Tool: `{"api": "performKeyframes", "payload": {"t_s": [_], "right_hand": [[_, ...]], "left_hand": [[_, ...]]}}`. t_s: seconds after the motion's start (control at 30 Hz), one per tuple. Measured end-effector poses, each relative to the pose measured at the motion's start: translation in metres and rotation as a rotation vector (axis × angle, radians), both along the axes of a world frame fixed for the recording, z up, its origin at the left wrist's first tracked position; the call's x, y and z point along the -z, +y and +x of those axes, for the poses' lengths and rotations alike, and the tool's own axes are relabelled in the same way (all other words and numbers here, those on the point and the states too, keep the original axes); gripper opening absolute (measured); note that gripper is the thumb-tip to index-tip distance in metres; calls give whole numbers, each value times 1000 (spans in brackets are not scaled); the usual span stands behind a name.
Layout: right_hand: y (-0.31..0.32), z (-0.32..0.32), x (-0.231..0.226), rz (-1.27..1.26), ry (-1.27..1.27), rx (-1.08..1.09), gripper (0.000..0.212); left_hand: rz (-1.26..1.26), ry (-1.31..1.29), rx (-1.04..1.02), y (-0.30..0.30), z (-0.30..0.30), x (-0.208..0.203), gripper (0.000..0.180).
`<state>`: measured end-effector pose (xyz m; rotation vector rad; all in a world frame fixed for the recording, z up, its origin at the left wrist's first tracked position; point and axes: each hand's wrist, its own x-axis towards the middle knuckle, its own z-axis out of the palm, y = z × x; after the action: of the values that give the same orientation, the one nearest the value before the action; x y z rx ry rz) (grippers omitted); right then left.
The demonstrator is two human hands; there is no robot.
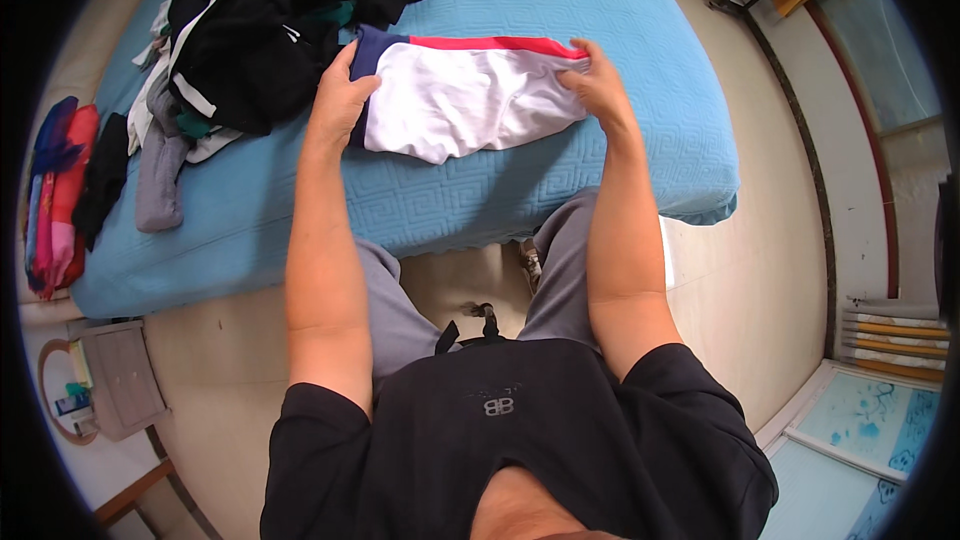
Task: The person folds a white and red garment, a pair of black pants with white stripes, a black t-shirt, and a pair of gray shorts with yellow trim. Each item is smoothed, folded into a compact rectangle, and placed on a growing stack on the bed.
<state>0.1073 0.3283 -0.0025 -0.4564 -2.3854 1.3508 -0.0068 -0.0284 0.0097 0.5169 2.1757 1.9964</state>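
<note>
A white garment (pixel 460 105) with a red strip along its far edge and a navy band at its left end is stretched between my hands, over the near part of the bed. My left hand (pixel 345 100) grips the navy end, thumb on top. At the other end, my right hand (pixel 600 88) pinches the corner where the red strip stops. The garment looks folded, with wrinkles along its lower edge; I cannot tell what kind of garment it is.
The bed has a blue quilted cover (pixel 660 120). A heap of mostly black clothes (pixel 250 50) lies at its left, with a grey piece (pixel 160 170) hanging toward the near edge. Red and blue fabrics (pixel 62 190) lie at the far left. A small cabinet (pixel 118 380) stands at lower left.
</note>
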Motion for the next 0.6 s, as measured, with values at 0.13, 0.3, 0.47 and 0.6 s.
{"api": "performKeyframes", "payload": {"t_s": [0.13, 0.3, 0.47, 0.6], "right_hand": [[7, -4, -2, -137, 132, 114, 74], [13, -2, -2, -205, -48, 121, 84], [1, 3, -12, -178, 82, -49, 66], [-1, 10, -17, -210, 111, -9, 53]], "left_hand": [[118, -10, -33, 1, 5, -7, 65], [-411, 103, -125, -7, 0, 8, 88], [-211, 174, 137, -5, 1, -8, 65], [-175, 59, 143, -1, 6, -13, 63]]}}
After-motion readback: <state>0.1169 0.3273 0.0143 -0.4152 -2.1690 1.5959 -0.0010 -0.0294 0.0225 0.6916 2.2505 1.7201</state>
